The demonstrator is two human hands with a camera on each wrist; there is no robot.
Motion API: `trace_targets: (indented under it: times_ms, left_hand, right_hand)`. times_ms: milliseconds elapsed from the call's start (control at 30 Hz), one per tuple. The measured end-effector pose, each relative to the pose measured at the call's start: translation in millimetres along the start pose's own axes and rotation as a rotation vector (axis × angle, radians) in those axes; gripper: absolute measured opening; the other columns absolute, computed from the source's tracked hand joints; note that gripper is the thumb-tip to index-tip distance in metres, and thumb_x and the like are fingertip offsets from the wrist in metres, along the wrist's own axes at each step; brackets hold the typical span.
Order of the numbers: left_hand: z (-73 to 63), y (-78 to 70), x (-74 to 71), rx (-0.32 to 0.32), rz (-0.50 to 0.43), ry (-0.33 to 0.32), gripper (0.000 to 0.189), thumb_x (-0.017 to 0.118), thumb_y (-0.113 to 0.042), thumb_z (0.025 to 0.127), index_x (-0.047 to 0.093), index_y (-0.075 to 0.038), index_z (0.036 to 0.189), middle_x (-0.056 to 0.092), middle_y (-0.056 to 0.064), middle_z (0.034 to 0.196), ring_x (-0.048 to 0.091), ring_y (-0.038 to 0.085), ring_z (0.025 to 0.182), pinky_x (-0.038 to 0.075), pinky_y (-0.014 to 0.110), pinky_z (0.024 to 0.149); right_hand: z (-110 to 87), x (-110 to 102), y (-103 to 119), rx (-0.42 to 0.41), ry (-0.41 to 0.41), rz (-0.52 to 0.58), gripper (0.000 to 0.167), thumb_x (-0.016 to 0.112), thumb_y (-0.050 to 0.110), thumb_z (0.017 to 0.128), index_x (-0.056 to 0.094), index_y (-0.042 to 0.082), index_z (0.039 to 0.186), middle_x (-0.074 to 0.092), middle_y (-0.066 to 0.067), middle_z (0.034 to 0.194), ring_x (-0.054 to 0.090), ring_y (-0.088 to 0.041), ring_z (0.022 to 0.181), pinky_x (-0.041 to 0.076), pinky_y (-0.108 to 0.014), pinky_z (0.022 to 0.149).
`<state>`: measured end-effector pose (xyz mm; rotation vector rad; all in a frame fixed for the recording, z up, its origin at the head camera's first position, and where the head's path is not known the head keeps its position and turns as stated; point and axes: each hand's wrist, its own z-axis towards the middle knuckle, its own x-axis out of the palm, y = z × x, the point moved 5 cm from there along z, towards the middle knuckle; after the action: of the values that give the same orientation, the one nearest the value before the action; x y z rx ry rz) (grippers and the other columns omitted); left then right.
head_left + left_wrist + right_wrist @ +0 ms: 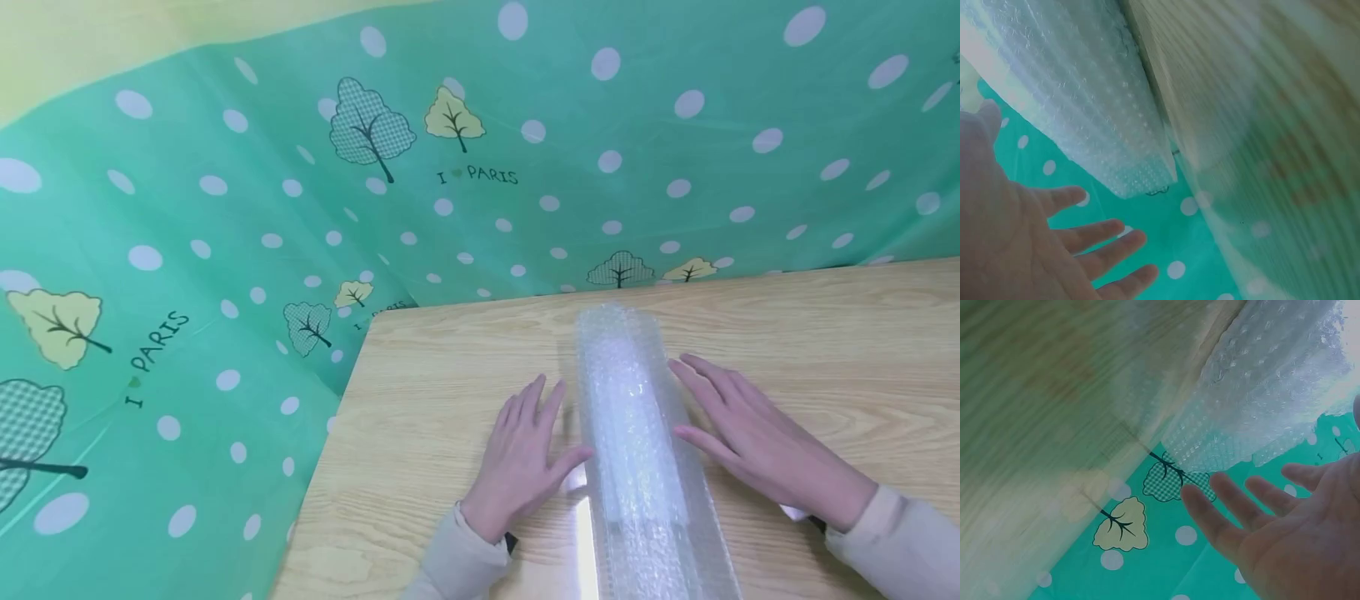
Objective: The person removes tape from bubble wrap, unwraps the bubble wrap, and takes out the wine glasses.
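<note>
A long bundle of clear bubble wrap [637, 450] lies lengthwise on the table, running from the front toward the back edge. My left hand [521, 454] is beside its left side, fingers spread and thumb tip at the wrap's edge. On the other side, my right hand [765, 437] has its fingers extended, with fingertips and thumb close to the wrap. Whether either hand touches it, I cannot tell. Both wrist views show the bubble wrap [1072, 87] near an open palm, and neither the left hand [1016, 231] nor the right hand [1310, 531] holds anything.
The wood-grain table [825, 350] spreads to both sides of the wrap, its left edge slanting toward the front. Behind and to the left hangs a green cloth [465, 225] with white dots and printed trees. A bright reflection shows on the table left of the wrap.
</note>
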<state>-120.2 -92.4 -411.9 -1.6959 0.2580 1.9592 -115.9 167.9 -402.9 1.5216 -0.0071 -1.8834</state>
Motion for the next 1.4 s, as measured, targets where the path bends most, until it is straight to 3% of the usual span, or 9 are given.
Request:
trace_targets:
  times_ms: [267, 733, 1033, 1400]
  left_hand:
    - [2.1, -5.7, -0.7, -0.021, -0.053, 0.031, 0.08, 0.027, -0.069, 0.098, 0.026, -0.014, 0.157, 0.031, 0.015, 0.159, 0.034, 0.029, 0.145, 0.034, 0.05, 0.118]
    - [6.5, -19.2, -1.4, -0.023, -0.191, 0.076, 0.074, 0.032, -0.061, 0.102, 0.022, -0.015, 0.159, 0.032, 0.014, 0.159, 0.032, 0.027, 0.146, 0.033, 0.05, 0.118]
    - [2.7, -25.6, 2.2, -0.073, -0.24, 0.103, 0.078, 0.029, -0.064, 0.101, 0.022, -0.012, 0.158, 0.03, 0.012, 0.161, 0.033, 0.027, 0.146, 0.034, 0.049, 0.117]
    - [2.8, -30.4, 4.1, -0.077, -0.251, 0.107, 0.082, 0.029, -0.067, 0.099, 0.024, -0.009, 0.157, 0.031, 0.01, 0.16, 0.037, 0.024, 0.144, 0.039, 0.045, 0.115]
  right_hand:
    - [9.8, -0.6, 6.2, 0.027, 0.02, 0.033, 0.076, 0.062, 0.037, 0.098, 0.023, 0.014, 0.158, 0.038, -0.015, 0.153, 0.039, -0.036, 0.137, 0.036, -0.053, 0.111]
    - [29.4, -1.7, 16.4, -0.019, 0.048, 0.037, 0.067, 0.057, 0.037, 0.101, 0.032, 0.003, 0.153, 0.043, -0.02, 0.146, 0.046, -0.04, 0.129, 0.041, -0.061, 0.104]
    - [29.2, 2.6, 19.3, -0.022, 0.057, 0.046, 0.062, 0.057, 0.037, 0.101, 0.04, -0.001, 0.148, 0.048, -0.017, 0.138, 0.052, -0.036, 0.123, 0.047, -0.059, 0.1]
    - [27.3, 5.6, 22.1, -0.075, 0.022, 0.012, 0.056, 0.06, 0.034, 0.1, 0.047, 0.002, 0.144, 0.051, -0.011, 0.134, 0.054, -0.026, 0.118, 0.052, -0.05, 0.096]
